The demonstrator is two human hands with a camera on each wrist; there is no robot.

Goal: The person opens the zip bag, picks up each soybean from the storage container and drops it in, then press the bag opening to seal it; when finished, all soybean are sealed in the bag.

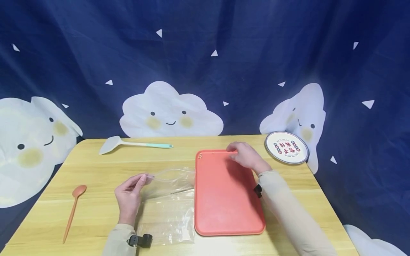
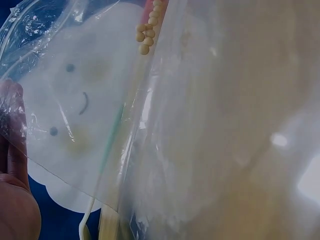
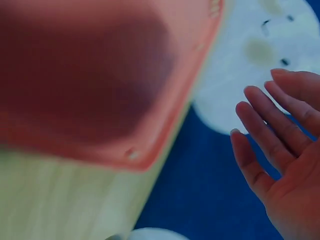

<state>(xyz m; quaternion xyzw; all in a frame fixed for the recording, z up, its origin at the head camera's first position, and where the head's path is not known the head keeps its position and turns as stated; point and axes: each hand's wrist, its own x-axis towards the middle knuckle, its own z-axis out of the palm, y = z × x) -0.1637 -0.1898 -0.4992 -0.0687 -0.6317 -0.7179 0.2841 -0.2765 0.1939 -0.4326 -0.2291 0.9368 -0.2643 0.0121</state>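
Note:
My left hand (image 1: pixel 129 197) pinches the opening edge of a clear zip-top bag (image 1: pixel 169 213) between thumb and fingers. The bag's mouth gapes a little, and its right side meets the left edge of a coral-red tray (image 1: pixel 227 199). A few small round pale beans (image 1: pixel 200 155) sit in the tray's far left corner; they also show as a row of beans (image 2: pixel 149 35) through the plastic in the left wrist view. My right hand (image 1: pixel 245 154) hovers at the tray's far right corner, its fingers (image 3: pixel 270 130) apart and relaxed, holding nothing. One bean (image 3: pixel 131 153) lies in that corner.
A white spatula (image 1: pixel 137 144) with a mint handle lies along the table's back edge. On the left is an orange spoon (image 1: pixel 75 209). An oval plate (image 1: pixel 286 147) with red lettering rests at the back right. A dark blue cloud-print curtain (image 1: pixel 192 64) hangs behind the table.

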